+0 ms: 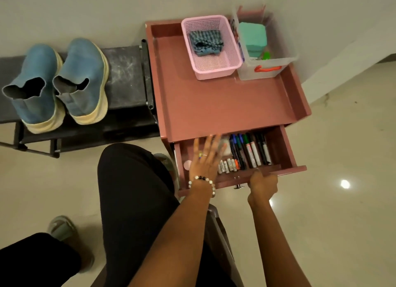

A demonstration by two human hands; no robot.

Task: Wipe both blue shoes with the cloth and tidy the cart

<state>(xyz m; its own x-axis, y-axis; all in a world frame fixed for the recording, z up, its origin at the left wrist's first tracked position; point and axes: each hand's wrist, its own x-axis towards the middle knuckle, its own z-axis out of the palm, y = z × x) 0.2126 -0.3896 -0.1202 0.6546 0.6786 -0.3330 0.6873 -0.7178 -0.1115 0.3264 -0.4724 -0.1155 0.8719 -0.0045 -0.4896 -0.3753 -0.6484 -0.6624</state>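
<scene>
Two blue shoes with cream soles, left shoe (34, 87) and right shoe (84, 79), stand side by side on a black shoe rack (126, 77). The blue-grey cloth (205, 43) lies crumpled in a pink basket (216, 71) on the pink cart's top (225, 107). The cart's drawer (287, 149) is pulled out, showing markers (250, 151) and small batteries (228, 165). My left hand (205, 156), fingers spread and straight, hovers over the drawer's left part. My right hand (262, 183) grips the drawer's front edge.
A clear plastic box (276, 72) with a teal block and an orange handle stands at the cart's back right, against the wall. My legs in black trousers and grey slippers (62, 228) are on the glossy floor left of the cart.
</scene>
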